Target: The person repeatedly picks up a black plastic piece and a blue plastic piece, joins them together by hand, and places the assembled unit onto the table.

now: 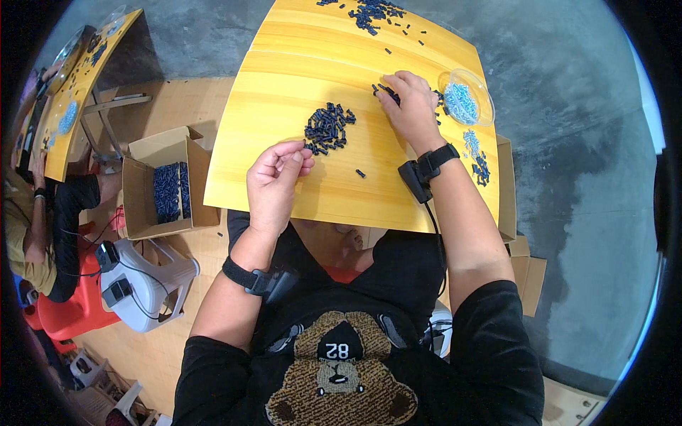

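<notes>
My left hand (275, 176) is at the near left of the yellow table, thumb and fingers pinched on a small dark plastic piece (305, 144) that barely shows at the fingertips. Right beside it lies a heap of small dark blue-black plastic pieces (329, 126). Farther up and to the right, my right hand (413, 106) rests palm down, thumb and forefinger apart, over a smaller cluster of the same pieces (386, 91). Part of that cluster is hidden under the hand. One loose dark piece (361, 173) lies between my two arms.
At the right edge stands a clear round tub (489, 106) of light blue pieces (460, 104), with small light and dark piles (481, 170) below it. More dark pieces (373, 13) lie at the far edge. A cardboard box (142, 213) sits left; another person works at a side table (79, 117).
</notes>
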Motion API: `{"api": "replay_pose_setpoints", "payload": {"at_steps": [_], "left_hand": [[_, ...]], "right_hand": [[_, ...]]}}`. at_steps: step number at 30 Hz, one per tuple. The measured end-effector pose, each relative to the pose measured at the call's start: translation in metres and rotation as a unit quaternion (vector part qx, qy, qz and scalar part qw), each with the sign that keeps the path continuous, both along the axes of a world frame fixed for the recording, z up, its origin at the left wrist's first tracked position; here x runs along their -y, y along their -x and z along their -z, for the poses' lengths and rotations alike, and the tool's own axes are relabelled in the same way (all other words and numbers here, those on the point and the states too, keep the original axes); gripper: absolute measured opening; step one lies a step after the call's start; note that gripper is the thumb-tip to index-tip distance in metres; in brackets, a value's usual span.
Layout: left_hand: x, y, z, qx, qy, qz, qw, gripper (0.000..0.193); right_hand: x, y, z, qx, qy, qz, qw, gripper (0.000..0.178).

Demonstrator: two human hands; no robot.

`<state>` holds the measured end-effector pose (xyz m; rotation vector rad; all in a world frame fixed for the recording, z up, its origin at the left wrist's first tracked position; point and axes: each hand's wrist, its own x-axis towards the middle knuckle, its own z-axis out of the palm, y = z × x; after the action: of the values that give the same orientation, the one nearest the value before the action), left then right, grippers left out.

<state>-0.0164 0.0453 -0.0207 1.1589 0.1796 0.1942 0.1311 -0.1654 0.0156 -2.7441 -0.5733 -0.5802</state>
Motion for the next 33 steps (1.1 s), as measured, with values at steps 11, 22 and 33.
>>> {"api": "replay_pose_setpoints", "payload": {"at_steps": [11,22,33], "left_hand": [[0.001,0.001,0.0,0.016,0.012,0.005,1.0,0.016],[0.0,0.0,0.0,0.001,-0.003,0.0,1.0,0.016],[0.001,0.0,-0.001,0.006,0.012,0.003,1.0,0.015]], "right_hand": [[-0.006,-0.008,0.001,0.014,0.043,0.001,0.999,0.009],[-0.009,-0.007,0.002,0.0,0.003,-0.015,1.0,0.01],[-0.014,-0.002,0.002,-0.034,0.032,-0.01,0.999,0.01]]}}
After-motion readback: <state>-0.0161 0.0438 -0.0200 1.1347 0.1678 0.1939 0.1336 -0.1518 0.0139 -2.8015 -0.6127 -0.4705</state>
